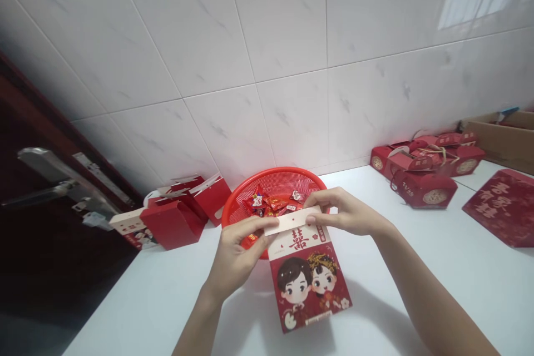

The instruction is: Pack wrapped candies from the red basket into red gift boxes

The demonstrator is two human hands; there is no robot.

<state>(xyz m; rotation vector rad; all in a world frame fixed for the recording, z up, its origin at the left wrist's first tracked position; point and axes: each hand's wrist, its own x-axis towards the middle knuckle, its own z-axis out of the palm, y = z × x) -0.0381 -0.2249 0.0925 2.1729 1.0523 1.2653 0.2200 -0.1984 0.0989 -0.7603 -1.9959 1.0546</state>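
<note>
A red and cream paper box with two cartoon figures on its front is held between both hands in front of the basket. My left hand pinches the left end of its cream top flap. The right end of that flap is between the thumb and fingers of my right hand. Behind the box, a red plastic basket holds several wrapped candies. The box and my hands hide part of the basket.
Several red paper boxes stand at the left. Red gift boxes, a flat red package and a cardboard box lie on the right of the white table. A dark door borders the left.
</note>
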